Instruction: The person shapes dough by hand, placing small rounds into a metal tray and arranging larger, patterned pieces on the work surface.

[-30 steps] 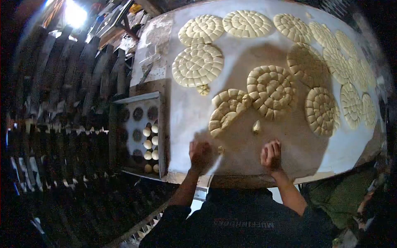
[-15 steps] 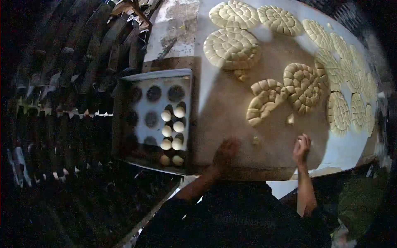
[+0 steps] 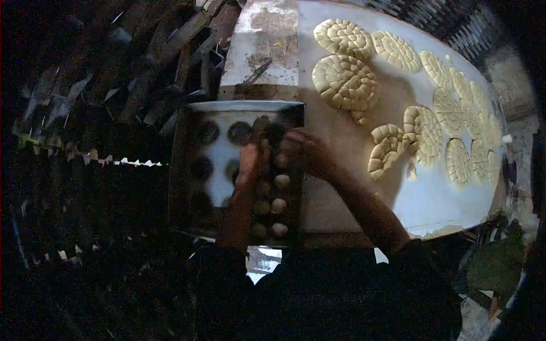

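Observation:
Both of my hands are over the right side of a metal tray (image 3: pixel 244 105), in deep shadow. My left hand (image 3: pixel 252 153) has its fingers drawn together, pointing to the far side. My right hand (image 3: pixel 306 149) reaches across the tray's right wall with bent fingers. Whatever either hand holds is too dark to make out. Below the fingers, small round dough balls (image 3: pixel 281 182) stand in two columns, the left one partly covered by my left forearm. Dark round marks (image 3: pixel 239 132) show on the tray's pale bottom.
On the table (image 3: pixel 335 204), right of the tray, lie a partly broken-up piece of cut dough (image 3: pixel 387 149) and a larger cut round (image 3: pixel 424 133). Several scored dough rounds (image 3: pixel 345 82) spread along the far and right sides. Dark slats (image 3: pixel 85 187) fill the left.
My hands have moved left from the tabletop to the tray. The view has shifted, so the tray and dough appear elsewhere in the picture.

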The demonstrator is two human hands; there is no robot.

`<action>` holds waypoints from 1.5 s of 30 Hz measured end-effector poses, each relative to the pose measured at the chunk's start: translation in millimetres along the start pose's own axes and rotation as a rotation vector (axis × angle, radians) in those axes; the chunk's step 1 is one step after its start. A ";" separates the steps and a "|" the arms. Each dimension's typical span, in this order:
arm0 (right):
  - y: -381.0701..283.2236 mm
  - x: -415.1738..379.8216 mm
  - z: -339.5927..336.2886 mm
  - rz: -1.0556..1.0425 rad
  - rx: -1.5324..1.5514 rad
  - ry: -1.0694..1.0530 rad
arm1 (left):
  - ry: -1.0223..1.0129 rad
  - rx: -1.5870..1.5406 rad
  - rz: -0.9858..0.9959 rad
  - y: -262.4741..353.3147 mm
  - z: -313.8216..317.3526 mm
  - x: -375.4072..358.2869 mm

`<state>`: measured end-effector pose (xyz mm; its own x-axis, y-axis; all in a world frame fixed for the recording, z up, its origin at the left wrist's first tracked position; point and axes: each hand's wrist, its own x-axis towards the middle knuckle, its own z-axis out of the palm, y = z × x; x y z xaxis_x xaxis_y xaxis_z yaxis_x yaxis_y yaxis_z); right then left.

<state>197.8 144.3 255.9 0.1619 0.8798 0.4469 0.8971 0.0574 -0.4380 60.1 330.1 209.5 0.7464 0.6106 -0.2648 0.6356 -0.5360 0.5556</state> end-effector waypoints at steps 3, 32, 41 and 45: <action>14.4 -5.4 33.3 -0.024 -0.125 0.066 | 0.345 0.076 0.364 -19.0 2.3 -22.4; 17.1 -405.4 -177.3 0.939 -0.078 0.744 | 0.054 0.194 -0.073 158.6 159.7 -161.1; -90.6 -313.9 -42.2 0.802 0.770 0.449 | -0.054 -0.900 0.479 159.3 171.7 -249.2; -102.5 -310.2 -86.2 0.980 0.501 0.632 | -0.023 -1.026 0.281 164.7 184.1 -246.9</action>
<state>91.0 -175.2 229.4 0.9587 0.2846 0.0019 0.0599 -0.1951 -0.9790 16.8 -16.3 221.2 0.8506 0.5249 -0.0327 -0.0226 0.0985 0.9949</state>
